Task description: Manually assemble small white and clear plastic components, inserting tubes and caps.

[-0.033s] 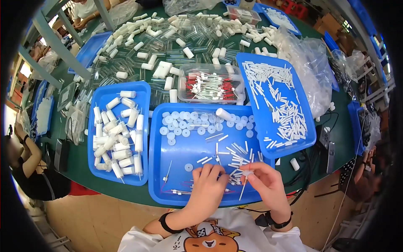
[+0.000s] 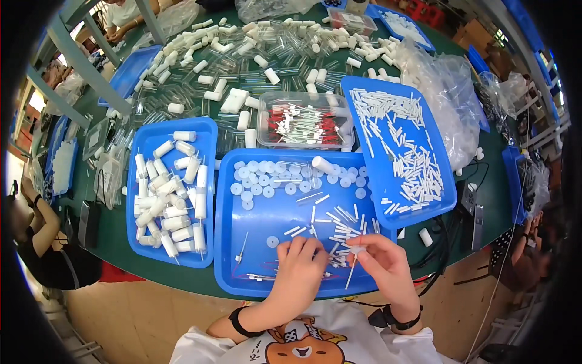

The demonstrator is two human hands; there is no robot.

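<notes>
My right hand (image 2: 386, 267) pinches a thin pale rod (image 2: 351, 274) with a whitish disc-like piece on it, and a thin red wire rises above the fingers. My left hand (image 2: 300, 267) is closed, fingers curled down over the blue tray (image 2: 254, 215); whatever is in its fingertips is hidden. Short white tubes (image 2: 343, 232) lie scattered between and beyond my hands. Translucent round discs (image 2: 264, 180) are spread along the tray's far side, with one disc (image 2: 273, 241) nearer my left hand. Thin rods with red wires (image 2: 260, 277) lie along the near edge, partly behind my left hand.
A blue tray of white cylinders (image 2: 176, 223) stands at left. Another blue tray with small white tubes (image 2: 418, 173) overlaps the middle tray's right side. Behind is a clear box of red-wired rods (image 2: 303, 124). Loose glass tubes (image 2: 242, 79) and a plastic bag (image 2: 445, 103) lie farther back.
</notes>
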